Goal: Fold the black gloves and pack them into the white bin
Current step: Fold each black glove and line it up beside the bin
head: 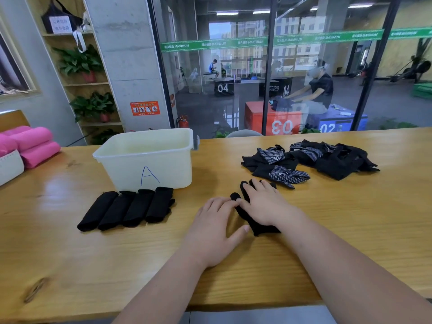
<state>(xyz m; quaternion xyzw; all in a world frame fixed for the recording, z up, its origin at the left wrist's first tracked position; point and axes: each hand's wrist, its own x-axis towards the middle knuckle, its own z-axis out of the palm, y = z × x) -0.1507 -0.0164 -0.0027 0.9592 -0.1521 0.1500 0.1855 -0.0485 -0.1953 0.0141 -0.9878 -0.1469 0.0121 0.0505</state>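
At lower centre, our left hand (217, 228) lies flat, fingers straight, on desk (350, 218) beside black glove (264, 229); our right hand (264, 204) presses flat on it. Further left, four folded gloves (126, 208) before white bin (163, 169). Right of centre, loose glove pile (311, 160).

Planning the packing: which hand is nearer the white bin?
Left. The left hand rests on the table, in front and right of the white bin; the right hand lies flat on a black glove farther right.
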